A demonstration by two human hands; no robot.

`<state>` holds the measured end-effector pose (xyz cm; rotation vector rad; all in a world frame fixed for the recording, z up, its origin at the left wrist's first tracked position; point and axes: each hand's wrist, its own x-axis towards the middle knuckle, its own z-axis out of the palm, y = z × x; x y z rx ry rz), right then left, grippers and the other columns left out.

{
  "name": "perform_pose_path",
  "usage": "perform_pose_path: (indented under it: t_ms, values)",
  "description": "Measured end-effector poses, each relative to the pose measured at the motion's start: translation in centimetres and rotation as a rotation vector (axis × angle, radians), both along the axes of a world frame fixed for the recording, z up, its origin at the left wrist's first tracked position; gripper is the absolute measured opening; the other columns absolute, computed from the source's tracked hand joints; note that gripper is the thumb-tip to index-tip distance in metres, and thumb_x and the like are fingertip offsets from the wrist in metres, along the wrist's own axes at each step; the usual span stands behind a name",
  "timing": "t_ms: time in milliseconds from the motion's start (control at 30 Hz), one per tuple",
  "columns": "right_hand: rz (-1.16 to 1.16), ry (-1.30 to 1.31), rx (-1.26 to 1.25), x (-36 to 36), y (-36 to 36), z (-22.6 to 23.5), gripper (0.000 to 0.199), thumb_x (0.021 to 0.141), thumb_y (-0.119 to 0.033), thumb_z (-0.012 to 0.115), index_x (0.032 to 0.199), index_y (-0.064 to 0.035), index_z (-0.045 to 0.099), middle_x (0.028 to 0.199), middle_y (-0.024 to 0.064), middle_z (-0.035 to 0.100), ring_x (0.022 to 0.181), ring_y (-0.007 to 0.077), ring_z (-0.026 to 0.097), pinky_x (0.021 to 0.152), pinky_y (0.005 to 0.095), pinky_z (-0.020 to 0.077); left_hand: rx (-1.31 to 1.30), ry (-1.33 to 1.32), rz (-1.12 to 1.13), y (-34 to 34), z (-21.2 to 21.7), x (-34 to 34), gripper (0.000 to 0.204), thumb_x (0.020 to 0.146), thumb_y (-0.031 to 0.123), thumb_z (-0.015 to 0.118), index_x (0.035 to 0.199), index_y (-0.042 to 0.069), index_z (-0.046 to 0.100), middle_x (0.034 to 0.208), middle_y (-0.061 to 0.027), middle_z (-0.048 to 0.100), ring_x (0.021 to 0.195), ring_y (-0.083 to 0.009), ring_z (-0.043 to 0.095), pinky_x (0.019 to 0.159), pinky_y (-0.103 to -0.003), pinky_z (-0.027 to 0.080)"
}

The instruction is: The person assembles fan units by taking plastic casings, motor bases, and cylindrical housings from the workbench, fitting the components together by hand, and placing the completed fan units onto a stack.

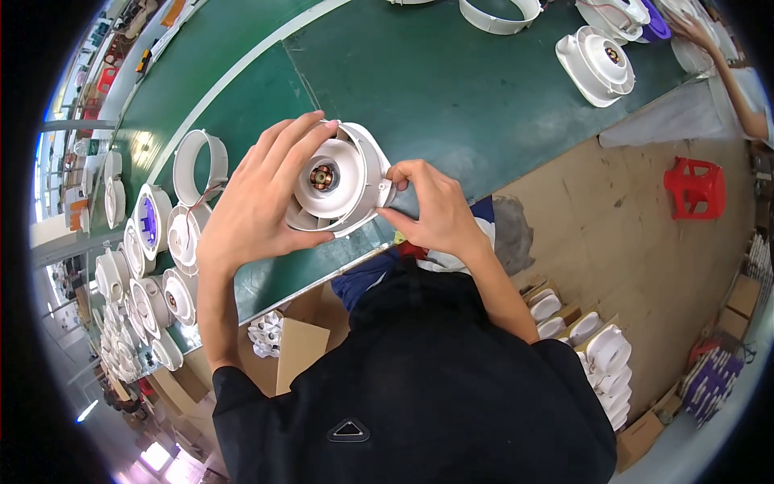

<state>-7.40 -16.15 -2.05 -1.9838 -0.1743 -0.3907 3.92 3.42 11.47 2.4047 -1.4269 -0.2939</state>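
Observation:
Over the near edge of the green worktable, I hold a white round fan housing (351, 179) with its open side facing up. A copper-wound motor core (322, 177) shows at its centre. My left hand (251, 194) spans the housing's left side, fingers over the far rim and thumb along the near rim. On the opposite side, the thumb and forefinger of my right hand (435, 208) close on a small tab (385, 192) that sticks out from the housing wall. Whether a separate small piece sits in that pinch, I cannot tell.
Left of me stand a white ring (200, 167) and several white housings (179, 297). Another housing (597, 66) sits at the far right, near another person's hand (689, 31). Below are an open cardboard box (302, 355), a red stool (695, 188) and stacked white parts (609, 355).

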Motion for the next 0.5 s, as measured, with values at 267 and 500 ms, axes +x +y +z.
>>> perform_pose_path:
  t_ms: [267, 500]
  values:
    - [0.003, 0.011, -0.005, -0.02, 0.03, 0.11, 0.049, 0.071, -0.013, 0.081, 0.106, -0.0030, 0.048, 0.091, 0.0115, 0.062, 0.082, 0.0271, 0.063, 0.073, 0.0367, 0.0510, 0.029, -0.004, -0.007, 0.02, 0.09, -0.13, 0.107, 0.046, 0.017, 0.086, 0.142, 0.011, 0.039, 0.144, -0.0136, 0.042, 0.129, -0.0365, 0.042, 0.104, -0.045, 0.041]
    - [0.004, -0.018, -0.004, -0.04, 0.29, -0.03, 0.048, 0.070, -0.012, 0.081, 0.105, -0.0030, 0.049, 0.091, 0.0116, 0.062, 0.082, 0.0278, 0.063, 0.073, 0.0370, 0.0516, 0.007, 0.026, -0.017, 0.66, -0.57, 0.17, 0.107, 0.047, 0.021, 0.086, 0.143, 0.010, 0.038, 0.147, -0.0133, 0.038, 0.132, -0.0363, 0.039, 0.106, -0.047, 0.039]
